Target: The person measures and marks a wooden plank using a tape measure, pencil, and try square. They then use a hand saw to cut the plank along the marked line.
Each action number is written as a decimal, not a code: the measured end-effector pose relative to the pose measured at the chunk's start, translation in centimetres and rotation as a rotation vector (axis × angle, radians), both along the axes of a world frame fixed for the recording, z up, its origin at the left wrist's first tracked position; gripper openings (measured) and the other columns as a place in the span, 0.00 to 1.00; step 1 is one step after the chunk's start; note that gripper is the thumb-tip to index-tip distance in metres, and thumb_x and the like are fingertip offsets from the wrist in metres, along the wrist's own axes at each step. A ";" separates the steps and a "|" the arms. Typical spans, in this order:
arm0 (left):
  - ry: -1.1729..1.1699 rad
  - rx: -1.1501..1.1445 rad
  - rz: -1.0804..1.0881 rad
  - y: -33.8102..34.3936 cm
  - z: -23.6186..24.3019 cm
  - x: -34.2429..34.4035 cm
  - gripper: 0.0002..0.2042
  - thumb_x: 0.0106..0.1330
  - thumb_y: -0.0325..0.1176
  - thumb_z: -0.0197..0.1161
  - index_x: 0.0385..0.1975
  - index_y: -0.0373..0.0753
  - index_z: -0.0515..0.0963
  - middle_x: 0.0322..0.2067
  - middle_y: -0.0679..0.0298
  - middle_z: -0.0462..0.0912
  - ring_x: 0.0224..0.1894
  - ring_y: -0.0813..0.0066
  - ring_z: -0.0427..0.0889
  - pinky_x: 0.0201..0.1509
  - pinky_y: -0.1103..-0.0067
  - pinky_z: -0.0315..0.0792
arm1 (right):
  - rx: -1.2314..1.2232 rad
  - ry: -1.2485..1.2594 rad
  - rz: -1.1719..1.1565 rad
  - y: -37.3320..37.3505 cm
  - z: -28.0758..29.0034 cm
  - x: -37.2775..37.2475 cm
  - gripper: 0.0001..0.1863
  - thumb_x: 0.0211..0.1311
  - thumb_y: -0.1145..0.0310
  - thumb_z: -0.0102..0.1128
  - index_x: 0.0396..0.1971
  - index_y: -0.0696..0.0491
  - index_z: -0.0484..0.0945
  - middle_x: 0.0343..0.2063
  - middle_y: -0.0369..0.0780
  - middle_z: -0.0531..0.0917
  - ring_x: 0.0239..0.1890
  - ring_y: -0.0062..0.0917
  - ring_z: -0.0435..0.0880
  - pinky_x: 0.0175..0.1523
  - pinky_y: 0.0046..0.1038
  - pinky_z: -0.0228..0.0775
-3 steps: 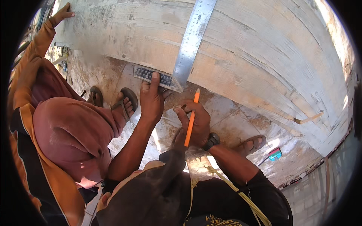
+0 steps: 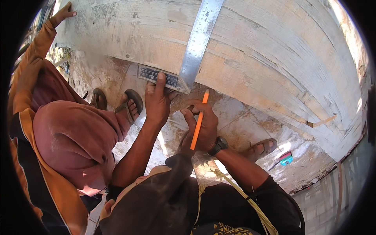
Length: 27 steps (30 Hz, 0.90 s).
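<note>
A pale, weathered wooden board spans the upper view. A steel square has its graduated blade lying across the board and its dark stock along the near edge. My left hand grips the stock, thumb on top and fingers curled below. Just right of it, my right hand has its fingers closed round an orange pencil, whose tip points up toward the board's edge near the blade's lower end.
A co-worker in orange sleeves is at the left, one hand on the board. A teal-and-red tape measure lies on the tiled floor. A plastic bottle hangs at my front on yellow cords.
My left hand and the square have shifted very slightly upward in view. My right hand and the pencil have moved slightly up too, with the pencil's tip a little further right.
</note>
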State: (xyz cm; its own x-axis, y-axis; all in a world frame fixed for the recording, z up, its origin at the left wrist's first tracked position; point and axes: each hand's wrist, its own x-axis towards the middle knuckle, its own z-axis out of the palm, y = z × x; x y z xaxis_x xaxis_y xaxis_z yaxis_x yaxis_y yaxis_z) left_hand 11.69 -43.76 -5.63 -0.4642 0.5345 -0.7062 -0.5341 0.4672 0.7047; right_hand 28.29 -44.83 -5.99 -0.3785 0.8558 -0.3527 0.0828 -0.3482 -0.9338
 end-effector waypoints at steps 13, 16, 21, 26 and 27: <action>-0.025 0.092 0.056 0.3 0.2 1.0 0.24 0.75 0.51 0.60 0.52 0.33 0.70 0.44 0.57 0.83 0.44 0.70 0.87 0.46 0.73 0.84 | -0.128 -0.072 -0.278 1.7 0.7 -3.3 0.15 0.67 0.73 0.69 0.37 0.53 0.68 0.41 0.43 0.83 0.40 0.18 0.80 0.45 0.22 0.75; -0.008 0.090 0.055 0.1 0.0 0.9 0.24 0.75 0.52 0.60 0.52 0.34 0.69 0.45 0.57 0.83 0.45 0.69 0.87 0.46 0.73 0.84 | -0.110 -0.029 -0.328 1.6 0.5 -3.7 0.15 0.67 0.73 0.70 0.36 0.53 0.68 0.37 0.39 0.81 0.39 0.17 0.79 0.44 0.21 0.74; 0.045 0.058 0.050 0.2 -0.1 0.5 0.25 0.75 0.53 0.60 0.55 0.35 0.69 0.47 0.58 0.82 0.47 0.68 0.86 0.46 0.73 0.84 | -0.092 -0.031 -0.335 2.0 0.4 -4.2 0.15 0.67 0.73 0.70 0.36 0.52 0.68 0.32 0.35 0.77 0.36 0.16 0.77 0.43 0.19 0.73; 0.014 0.067 0.038 0.3 0.0 0.4 0.26 0.75 0.53 0.60 0.56 0.35 0.70 0.47 0.58 0.83 0.47 0.69 0.86 0.46 0.73 0.84 | -0.055 0.016 -0.403 1.6 -0.3 -4.6 0.14 0.66 0.75 0.70 0.37 0.53 0.69 0.28 0.34 0.78 0.27 0.14 0.72 0.33 0.18 0.67; 0.016 0.059 0.032 0.3 0.1 0.4 0.26 0.75 0.53 0.61 0.55 0.35 0.70 0.46 0.58 0.83 0.47 0.69 0.86 0.45 0.74 0.85 | -0.058 0.047 -0.422 1.6 -0.4 -4.8 0.14 0.66 0.74 0.70 0.36 0.53 0.69 0.28 0.34 0.77 0.27 0.14 0.72 0.33 0.18 0.67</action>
